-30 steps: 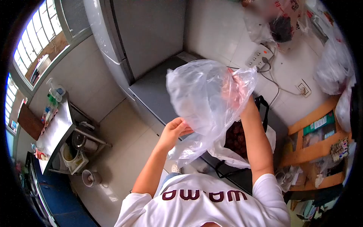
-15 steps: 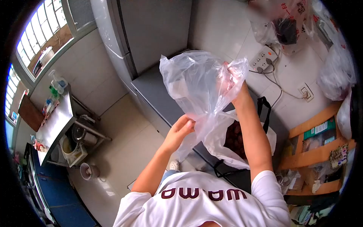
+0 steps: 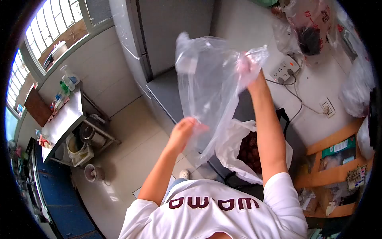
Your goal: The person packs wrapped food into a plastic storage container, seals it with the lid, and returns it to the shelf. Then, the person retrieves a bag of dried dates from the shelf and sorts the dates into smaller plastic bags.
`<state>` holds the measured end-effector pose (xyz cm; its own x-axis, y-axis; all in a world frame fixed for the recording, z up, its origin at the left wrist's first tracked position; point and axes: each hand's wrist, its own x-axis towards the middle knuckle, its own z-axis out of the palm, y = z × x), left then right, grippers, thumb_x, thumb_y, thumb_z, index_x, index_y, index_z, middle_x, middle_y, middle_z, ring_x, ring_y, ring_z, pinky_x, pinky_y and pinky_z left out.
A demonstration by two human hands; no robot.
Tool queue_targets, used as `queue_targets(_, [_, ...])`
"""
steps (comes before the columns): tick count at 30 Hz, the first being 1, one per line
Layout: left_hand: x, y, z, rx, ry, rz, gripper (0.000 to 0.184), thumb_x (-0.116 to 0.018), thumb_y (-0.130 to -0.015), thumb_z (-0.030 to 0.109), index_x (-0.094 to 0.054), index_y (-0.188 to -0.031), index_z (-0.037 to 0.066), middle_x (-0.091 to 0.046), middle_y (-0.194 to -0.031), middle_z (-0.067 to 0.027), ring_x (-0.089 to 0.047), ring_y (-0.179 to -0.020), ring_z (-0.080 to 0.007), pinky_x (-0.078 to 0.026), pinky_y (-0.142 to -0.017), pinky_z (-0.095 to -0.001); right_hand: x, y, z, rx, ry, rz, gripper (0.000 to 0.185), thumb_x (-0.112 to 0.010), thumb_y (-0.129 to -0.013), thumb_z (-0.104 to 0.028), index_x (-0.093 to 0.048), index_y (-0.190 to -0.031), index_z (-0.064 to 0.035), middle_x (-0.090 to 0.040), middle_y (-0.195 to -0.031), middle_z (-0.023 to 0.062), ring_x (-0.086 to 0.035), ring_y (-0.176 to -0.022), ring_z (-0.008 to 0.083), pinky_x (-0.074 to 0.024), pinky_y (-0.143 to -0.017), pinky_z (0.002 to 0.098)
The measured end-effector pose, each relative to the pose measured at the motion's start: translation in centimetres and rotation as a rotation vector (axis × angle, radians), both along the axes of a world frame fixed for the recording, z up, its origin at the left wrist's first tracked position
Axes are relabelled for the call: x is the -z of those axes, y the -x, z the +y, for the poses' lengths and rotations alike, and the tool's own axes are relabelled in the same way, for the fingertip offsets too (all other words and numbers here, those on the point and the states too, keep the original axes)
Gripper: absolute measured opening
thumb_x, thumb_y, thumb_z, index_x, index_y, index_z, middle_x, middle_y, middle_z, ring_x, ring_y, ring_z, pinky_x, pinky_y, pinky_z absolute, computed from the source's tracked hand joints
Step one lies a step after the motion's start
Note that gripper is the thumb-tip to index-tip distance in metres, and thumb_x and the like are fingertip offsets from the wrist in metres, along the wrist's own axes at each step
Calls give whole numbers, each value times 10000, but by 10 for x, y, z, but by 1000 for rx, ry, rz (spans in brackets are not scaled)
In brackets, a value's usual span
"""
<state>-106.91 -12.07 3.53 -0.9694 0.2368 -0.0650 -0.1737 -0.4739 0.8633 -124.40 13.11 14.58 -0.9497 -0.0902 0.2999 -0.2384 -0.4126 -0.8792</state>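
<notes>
A clear plastic bag [image 3: 209, 79] hangs spread between my two hands above a dark grey surface. My left hand [image 3: 185, 129] is closed on the bag's lower left edge, with part of the fingers showing through the film. My right hand [image 3: 247, 68] is raised at the upper right, covered by the film and blurred; it appears to grip the bag, though whether it is inside cannot be told. Below my right forearm stands an open white plastic bag [image 3: 229, 149] holding several dark reddish-brown, roundish pieces [image 3: 249, 151]. My forearm hides part of it.
A grey refrigerator [image 3: 175, 32] stands beyond the dark surface [image 3: 163, 89]. A power strip [image 3: 284, 69] with plugged cords lies at right, near hanging plastic bags [image 3: 308, 36]. An orange wooden rack [image 3: 318, 175] is at lower right. A metal table [image 3: 63, 115] and bucket [image 3: 94, 173] are at left.
The clear bag has gone from gathered at its middle to stretched out longer. My right hand has risen slightly, and my left hand has shifted a little left. The whole view has shifted slightly.
</notes>
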Motion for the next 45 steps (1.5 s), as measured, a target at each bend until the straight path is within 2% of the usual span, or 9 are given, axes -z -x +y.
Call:
queue_targets(3, [-22,13,-23,-170,-318,-298,308,-468,-900,259,-544,-1059,7,-615,-954,-125,-595,-879,-238,-484,-790,-334,-10,-8,6,171,362,-387,408,-435,-921,-273,-395,-1181,38,-536,-1050,196,-572,-917,279,-500,-788,381])
queue_targets(11, [-1,55,-14,-341,-505,-212,385,-389,-934,261,-504,-1131,-49,-592,-1051,-134,-589,-920,-239,-468,-829,-338,47,-106,-25,-270,-293,-375,719,-610,-818,-407,-289,-1321,-6,-467,-1223,199,-458,-1153,265,-430,-917,414])
queue_targets(17, [9,53,8,-311,-395,-214,353,-359,-949,251,-441,-1190,6,-568,-1106,-111,-575,-950,-240,-462,-828,-344,51,-120,-43,-88,-496,-333,307,-596,-856,-166,-523,-1092,16,-624,-941,85,-624,-754,143,-526,-687,257])
queue_targets(21, [34,53,-8,-204,-152,-310,409,-551,-877,322,-465,-1126,8,-561,-1030,-89,-559,-880,-209,-446,-796,-322,55,-117,-38,125,-448,-242,170,-629,-825,-128,-529,-859,6,-609,-740,59,-600,-594,107,-526,-516,235])
queue_targets(23, [32,54,-6,-1089,756,417,376,-654,-818,285,-475,-1025,27,-518,-915,-51,-501,-766,-171,-426,-720,-303,57,-119,-43,165,-475,-202,191,-644,-813,-135,-501,-829,-10,-593,-708,48,-578,-558,101,-501,-469,230])
queue_targets(26, [-55,33,2,-1001,1201,885,452,-704,-774,239,-414,-1021,-4,-496,-842,-47,-513,-748,-181,-428,-664,-304,55,-121,-54,199,-547,-112,247,-671,-795,-155,-453,-794,-37,-558,-661,33,-538,-500,92,-438,-391,228])
queue_targets(29, [-71,47,28,-281,446,343,433,-678,-793,276,-409,-969,-14,-507,-812,-82,-523,-670,-153,-437,-572,-274,53,-125,-69,175,-597,-50,318,-703,-774,-193,-419,-778,-51,-512,-642,24,-493,-499,98,-378,-396,254])
queue_targets(37, [-75,168,-56,20,372,4,148,-594,-842,145,-538,-931,40,-554,-809,-50,-551,-702,-138,-488,-585,-267,23,-48,-2,247,-915,-92,240,-588,-859,-267,-582,-962,-50,-538,-656,14,-507,-589,96,-428,-519,260])
queue_targets(45, [-259,123,-67,-1445,711,1508,199,-494,-883,143,-500,-1041,22,-559,-836,-80,-530,-663,-165,-441,-595,-276,-154,-50,-17,1102,-714,1039,184,-468,-849,-71,-562,-1003,-41,-570,-693,82,-527,-603,206,-424,-562,335])
